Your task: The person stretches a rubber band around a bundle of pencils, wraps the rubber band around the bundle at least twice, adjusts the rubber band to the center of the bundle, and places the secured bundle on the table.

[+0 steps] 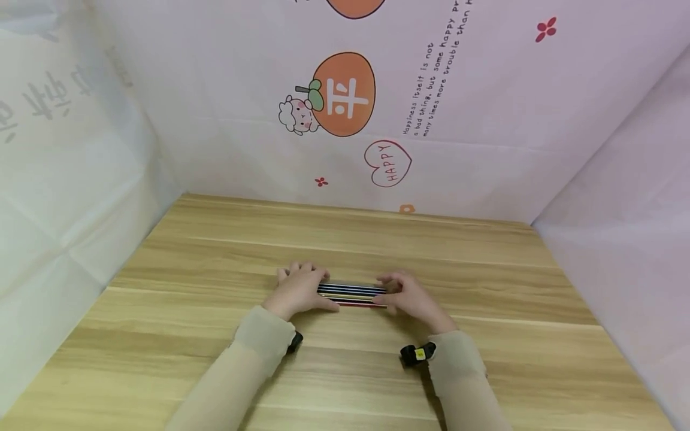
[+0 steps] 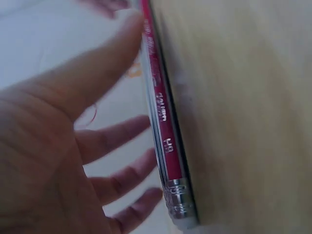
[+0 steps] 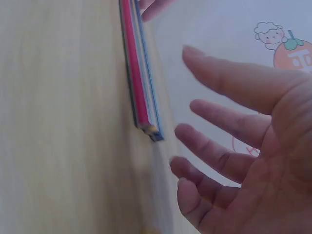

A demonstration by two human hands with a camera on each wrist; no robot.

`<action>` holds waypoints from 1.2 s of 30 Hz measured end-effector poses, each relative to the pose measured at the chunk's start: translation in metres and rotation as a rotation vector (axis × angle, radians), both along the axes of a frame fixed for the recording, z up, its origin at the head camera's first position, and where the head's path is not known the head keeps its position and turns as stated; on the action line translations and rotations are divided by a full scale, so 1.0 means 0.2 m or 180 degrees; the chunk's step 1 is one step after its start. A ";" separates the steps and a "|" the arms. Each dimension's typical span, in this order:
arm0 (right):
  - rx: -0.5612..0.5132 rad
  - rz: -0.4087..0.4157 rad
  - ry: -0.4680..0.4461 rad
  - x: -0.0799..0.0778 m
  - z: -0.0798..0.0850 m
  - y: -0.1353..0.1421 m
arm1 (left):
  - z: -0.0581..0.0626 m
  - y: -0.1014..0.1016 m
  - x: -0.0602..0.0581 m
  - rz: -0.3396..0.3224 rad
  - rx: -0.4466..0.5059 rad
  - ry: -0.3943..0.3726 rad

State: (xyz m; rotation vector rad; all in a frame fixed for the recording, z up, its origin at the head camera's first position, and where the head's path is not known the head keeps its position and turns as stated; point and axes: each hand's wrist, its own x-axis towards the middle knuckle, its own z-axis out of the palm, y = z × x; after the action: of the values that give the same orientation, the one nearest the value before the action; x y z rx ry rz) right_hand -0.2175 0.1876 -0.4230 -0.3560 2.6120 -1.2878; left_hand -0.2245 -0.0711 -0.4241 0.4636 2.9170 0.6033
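Note:
A bundle of pencils [image 1: 353, 292] lies crosswise on the wooden table, the pencils side by side. The nearest one is a red pencil [image 2: 168, 146] with silver lettering, a metal ferrule and a white eraser at its left end. My left hand [image 1: 300, 292] holds the bundle's left part, thumb along the near side and fingertips at the far side. At the opposite end is my right hand [image 1: 414, 297], its fingers relaxed and spread. The right wrist view shows a gap between this hand and the pencils' right ends.
Wood-grained table [image 1: 350, 371] spreads around both hands. White printed sheeting [image 1: 242, 137] stands behind it and at both sides, with orange fruit drawings and text. A dark wrist strap [image 1: 417, 354] with a yellow label is worn by the right cuff.

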 end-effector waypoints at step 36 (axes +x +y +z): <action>0.0207 -0.0480 -0.0054 0.17 0.03 0.45 | 0.01 0.08 -0.11 -0.0866 0.0173 -0.0482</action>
State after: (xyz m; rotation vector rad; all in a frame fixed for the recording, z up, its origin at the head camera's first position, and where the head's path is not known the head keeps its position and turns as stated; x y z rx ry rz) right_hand -0.1839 0.2771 -0.4169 -0.1389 2.7036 -1.2403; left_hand -0.2467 -0.0546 -0.4216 0.7691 2.6384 0.6472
